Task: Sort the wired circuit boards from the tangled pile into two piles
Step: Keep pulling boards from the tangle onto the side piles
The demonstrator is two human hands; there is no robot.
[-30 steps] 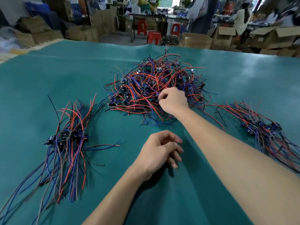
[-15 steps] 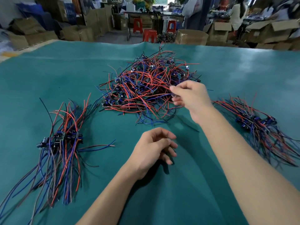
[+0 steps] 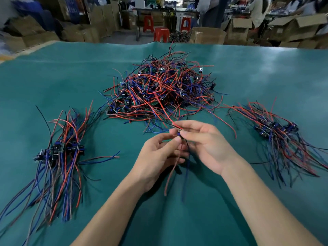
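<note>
Left of frame: sorted pile of small dark boards w/ red, blue and black leads [image 3: 58, 153], boards in a row, leads trailing toward the bottom left corner. Centre top: tangled heap of wired circuit boards [image 3: 159, 89] on the teal cloth surface [image 3: 53, 77]. Just below it, both hands meet on one small dark board w/ red and blue wires [image 3: 179, 134]. Left hand [image 3: 158, 157] pinches it from below-left, fingers curled; right hand [image 3: 204, 139] pinches it from the right. Its long axis runs near vertical in frame: one red lead goes up into the heap, red + blue tails hang down between the wrists. Right of frame: second sorted pile of wired boards [image 3: 276, 132]. Board sits about midway between the 2 piles, so either hand looks equally placed; upper lead prob. needs pulling clear first.
</note>
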